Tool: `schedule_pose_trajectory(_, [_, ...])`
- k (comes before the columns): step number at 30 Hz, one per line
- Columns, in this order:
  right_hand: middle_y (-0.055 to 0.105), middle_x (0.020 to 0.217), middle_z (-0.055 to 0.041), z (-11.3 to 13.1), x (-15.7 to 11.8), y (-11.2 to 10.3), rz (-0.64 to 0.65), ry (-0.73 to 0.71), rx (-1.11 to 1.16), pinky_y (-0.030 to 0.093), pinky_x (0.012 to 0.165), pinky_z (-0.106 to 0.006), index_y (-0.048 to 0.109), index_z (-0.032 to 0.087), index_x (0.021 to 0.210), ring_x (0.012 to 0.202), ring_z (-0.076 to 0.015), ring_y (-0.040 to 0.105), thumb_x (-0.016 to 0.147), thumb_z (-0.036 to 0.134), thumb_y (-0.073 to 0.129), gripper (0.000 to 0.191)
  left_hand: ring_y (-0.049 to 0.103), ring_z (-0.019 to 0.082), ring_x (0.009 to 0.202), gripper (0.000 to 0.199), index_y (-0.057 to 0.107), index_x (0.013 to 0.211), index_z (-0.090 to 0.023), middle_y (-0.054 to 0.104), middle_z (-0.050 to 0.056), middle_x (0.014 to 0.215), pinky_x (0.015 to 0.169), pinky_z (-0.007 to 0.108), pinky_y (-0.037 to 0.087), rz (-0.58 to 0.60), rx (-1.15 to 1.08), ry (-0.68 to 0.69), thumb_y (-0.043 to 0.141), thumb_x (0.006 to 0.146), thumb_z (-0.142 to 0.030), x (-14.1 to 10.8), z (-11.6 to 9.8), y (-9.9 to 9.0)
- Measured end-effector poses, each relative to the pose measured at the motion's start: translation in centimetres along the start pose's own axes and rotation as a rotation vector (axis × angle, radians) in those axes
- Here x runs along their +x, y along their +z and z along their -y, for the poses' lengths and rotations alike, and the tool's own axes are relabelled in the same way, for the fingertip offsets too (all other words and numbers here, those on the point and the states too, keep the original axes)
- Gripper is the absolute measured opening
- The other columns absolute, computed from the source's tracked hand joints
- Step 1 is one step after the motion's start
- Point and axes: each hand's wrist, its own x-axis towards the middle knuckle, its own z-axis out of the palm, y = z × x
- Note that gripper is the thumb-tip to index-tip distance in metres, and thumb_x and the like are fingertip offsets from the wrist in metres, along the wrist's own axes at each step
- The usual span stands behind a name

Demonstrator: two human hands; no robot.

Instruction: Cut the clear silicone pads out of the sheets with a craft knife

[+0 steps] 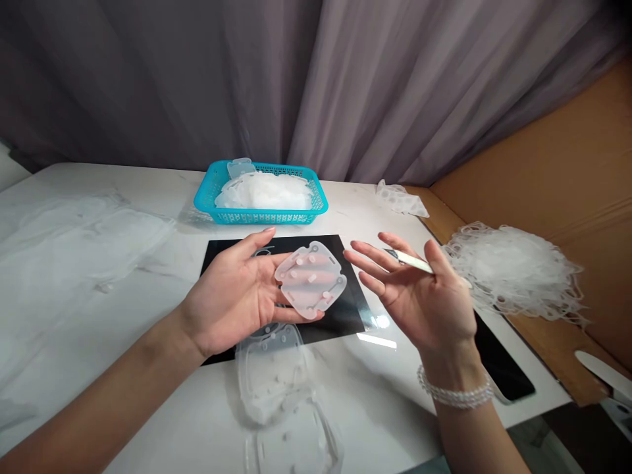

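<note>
My left hand (241,289) is palm up with its fingers stretched out, holding a translucent white plastic piece (313,280) flat on them. That piece has notched edges and several small pegs and slots. My right hand (419,289), also turned palm up, has its fingers spread while the thumb keeps a slim white-handled craft knife (412,261) against the palm, tip pointing left. A black mat (326,329) lies below both hands. Nearer to me, more translucent plastic pieces (276,375) lie overlapping on the white table, partly over the mat's edge.
A blue basket (266,216) full of similar pieces stands at the back. To the right are a heap of plastic trimmings (513,273), a perforated white sheet (401,197) and a dark phone-like slab (508,362). Clear plastic bags (83,257) cover the left side.
</note>
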Motion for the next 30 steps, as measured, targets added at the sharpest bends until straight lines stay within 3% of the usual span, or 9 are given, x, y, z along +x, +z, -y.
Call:
schedule_pose_trajectory(9, [0.074, 0.112, -0.0161, -0.1, 0.2, 0.0, -0.071, 0.032, 0.046, 0.060, 0.090, -0.042, 0.070, 0.020, 0.103, 0.115, -0.0307, 0.067, 0.096, 0.053, 0.048, 0.040, 0.062, 0.038, 0.119, 0.065, 0.064, 0.124, -0.010, 0.067, 0.018, 0.127, 0.097, 0.050, 0.050, 0.000, 0.015, -0.020, 0.036, 0.094, -0.061, 0.0, -0.1, -0.1])
schedule_pose_trajectory(14, [0.076, 0.107, -0.0150, -0.6, 0.9, -1.7, -0.131, 0.060, 0.155, 0.063, 0.084, -0.036, 0.070, 0.020, 0.100, 0.110, -0.0276, 0.070, 0.096, 0.043, 0.050, 0.030, 0.065, 0.036, 0.114, 0.065, 0.063, 0.124, -0.008, 0.067, 0.019, 0.125, 0.093, 0.047, 0.053, 0.005, -0.032, -0.033, 0.037, 0.095, -0.060, 0.1, -0.2, -0.2])
schedule_pose_trajectory(17, [0.077, 0.100, -0.0131, -1.2, 1.7, -2.9, -0.189, 0.074, 0.255, 0.064, 0.075, -0.032, 0.071, 0.020, 0.096, 0.098, -0.0242, 0.075, 0.098, 0.036, 0.046, 0.030, 0.067, 0.034, 0.112, 0.054, 0.063, 0.122, -0.008, 0.068, 0.020, 0.123, 0.093, 0.046, 0.054, -0.085, 0.009, -0.005, 0.045, 0.095, -0.051, 0.4, 0.9, -0.7])
schedule_pose_trajectory(19, [0.078, 0.094, -0.0134, -1.4, 2.2, -3.2, -0.249, 0.086, 0.314, 0.064, 0.069, -0.028, 0.072, 0.019, 0.092, 0.088, -0.0217, 0.076, 0.100, 0.033, 0.040, 0.037, 0.067, 0.031, 0.114, 0.040, 0.063, 0.122, -0.011, 0.068, 0.018, 0.123, 0.095, 0.044, 0.055, -0.202, 0.107, 0.049, 0.058, 0.091, -0.036, 0.9, 1.6, -1.4])
schedule_pose_trajectory(21, [0.078, 0.090, -0.0144, -1.5, 2.5, -3.2, -0.295, 0.111, 0.352, 0.063, 0.064, -0.026, 0.073, 0.017, 0.088, 0.080, -0.0198, 0.077, 0.101, 0.030, 0.035, 0.042, 0.065, 0.028, 0.118, 0.040, 0.062, 0.123, -0.014, 0.067, 0.016, 0.128, 0.097, 0.041, 0.054, -0.306, 0.236, 0.162, 0.066, 0.084, -0.021, 1.8, 1.1, -2.2])
schedule_pose_trajectory(24, [0.078, 0.086, -0.0144, -1.6, 2.6, -2.8, -0.261, 0.144, 0.370, 0.062, 0.062, -0.025, 0.072, 0.017, 0.082, 0.075, -0.0190, 0.076, 0.102, 0.029, 0.034, 0.044, 0.059, 0.027, 0.127, 0.047, 0.055, 0.133, -0.015, 0.058, 0.015, 0.142, 0.102, 0.040, 0.052, -0.438, 0.492, 0.507, 0.060, 0.087, -0.018, 4.4, -3.1, -3.0])
schedule_pose_trajectory(27, [0.077, 0.083, -0.0136, -1.8, 2.4, -2.2, -0.171, 0.159, 0.361, 0.060, 0.061, -0.025, 0.072, 0.017, 0.082, 0.073, -0.0185, 0.075, 0.102, 0.029, 0.036, 0.043, 0.047, 0.025, 0.139, 0.052, 0.048, 0.144, -0.018, 0.049, 0.009, 0.153, 0.112, 0.037, 0.042, -0.702, 1.062, 0.900, 0.051, 0.092, -0.021, 8.2, -10.0, -3.5])
schedule_pose_trajectory(28, [0.077, 0.082, -0.0137, -1.9, 2.3, -2.1, -0.154, 0.166, 0.356, 0.060, 0.060, -0.024, 0.072, 0.017, 0.082, 0.072, -0.0183, 0.075, 0.102, 0.029, 0.036, 0.043, 0.043, 0.024, 0.142, 0.058, 0.041, 0.150, -0.018, 0.045, 0.008, 0.155, 0.117, 0.037, 0.035, -0.743, 1.285, 0.928, 0.048, 0.093, -0.019, 9.4, -12.1, -3.8])
schedule_pose_trajectory(30, [0.077, 0.080, -0.0140, -2.1, 2.2, -1.7, -0.141, 0.185, 0.350, 0.058, 0.058, -0.023, 0.071, 0.016, 0.081, 0.068, -0.0178, 0.074, 0.102, 0.030, 0.036, 0.043, 0.042, 0.027, 0.142, 0.064, 0.041, 0.150, -0.014, 0.046, 0.012, 0.154, 0.119, 0.040, 0.030, -0.728, 1.397, 0.869, 0.053, 0.087, -0.014, 11.2, -14.9, -4.4])
